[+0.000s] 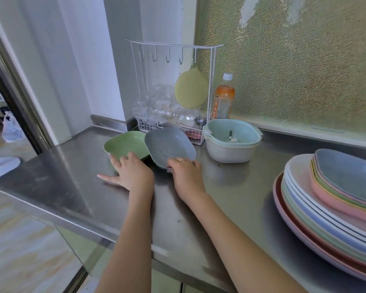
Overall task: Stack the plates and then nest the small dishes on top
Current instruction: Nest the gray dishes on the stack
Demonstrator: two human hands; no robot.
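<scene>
A stack of large pastel plates (304, 235) stands at the right edge of the steel counter (199, 218). Several small dishes are nested on top of it, a grey-blue one (351, 174) uppermost. At the back of the counter a small grey-blue dish (169, 148) is tilted up, with my right hand (185, 172) gripping its near rim. A small green dish (125, 145) lies flat to its left. My left hand (129, 172) rests with spread fingers on the green dish's near edge, thumb stretched out over the counter.
A teal colander set in a white bowl (230, 142) stands right of the grey-blue dish. Behind are a white wire rack (210, 85) with hooks, a hanging yellow pad (190, 90), clear plastic items and an orange drink bottle (223, 98). The counter's left edge drops to the floor.
</scene>
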